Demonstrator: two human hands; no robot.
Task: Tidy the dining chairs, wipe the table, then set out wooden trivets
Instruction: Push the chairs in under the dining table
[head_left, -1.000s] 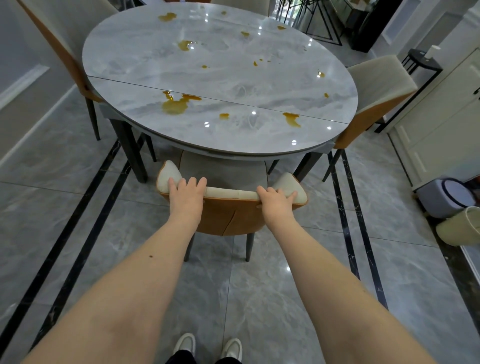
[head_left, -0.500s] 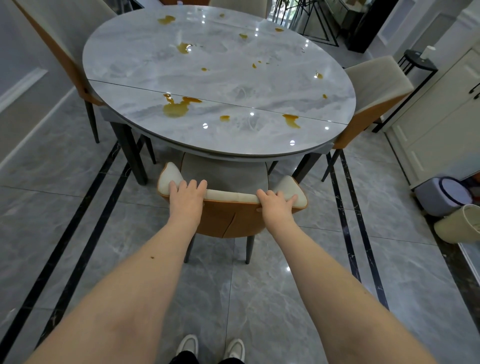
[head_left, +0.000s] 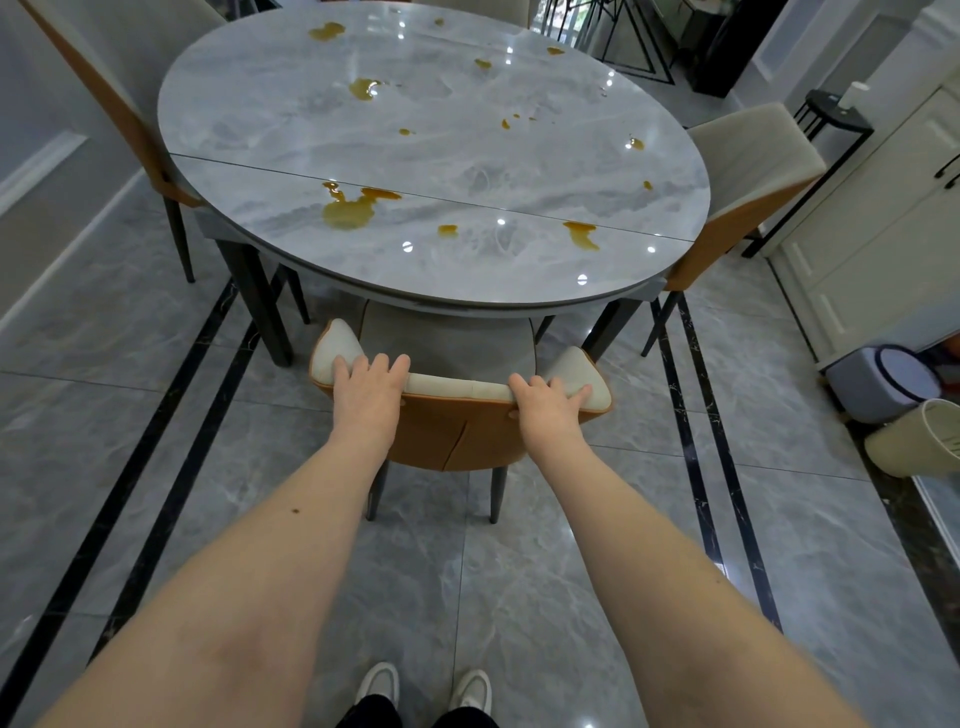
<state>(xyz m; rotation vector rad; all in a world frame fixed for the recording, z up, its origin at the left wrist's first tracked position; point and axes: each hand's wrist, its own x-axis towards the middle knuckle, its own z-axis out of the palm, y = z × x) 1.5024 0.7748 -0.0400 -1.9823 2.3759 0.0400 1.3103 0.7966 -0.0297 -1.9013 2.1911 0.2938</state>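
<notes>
Chair (head_left: 457, 415) stands at near edge of table (head_left: 467, 156), seat tucked under. Left hand (head_left: 366, 395) grips backrest top toward its left end, fingers curled over; right hand (head_left: 545, 408) grips toward its right end likewise. Yellow spills (head_left: 353, 210) dot tabletop.

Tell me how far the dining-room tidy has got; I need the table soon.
Early. In hand: the left hand and right hand grip the near chair by its backrest, its seat partly under the table. Left: amber spills are unwiped across the top, and no cloth or trivets show. The side chairs stand close to the table already.
</notes>
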